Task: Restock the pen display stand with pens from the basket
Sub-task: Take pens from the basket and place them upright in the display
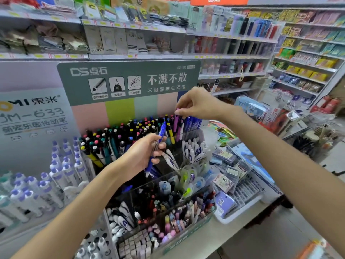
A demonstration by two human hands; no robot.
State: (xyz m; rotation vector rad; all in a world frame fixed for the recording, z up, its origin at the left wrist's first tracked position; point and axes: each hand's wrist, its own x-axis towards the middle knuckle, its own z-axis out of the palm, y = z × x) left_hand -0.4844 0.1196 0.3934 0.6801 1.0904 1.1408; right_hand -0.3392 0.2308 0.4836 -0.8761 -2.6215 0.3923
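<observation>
Both hands work over the clear acrylic tiered pen display stand (pixel 188 136) with its grey-green header card. Left hand (pixel 143 156) curls its fingers round a bundle of blue plastic pens (pixel 162 132) above the stand's middle compartments. Right hand (pixel 196 104) pinches the top of a purple pen (pixel 176 122) standing in the back row, beside upright blue pens.
</observation>
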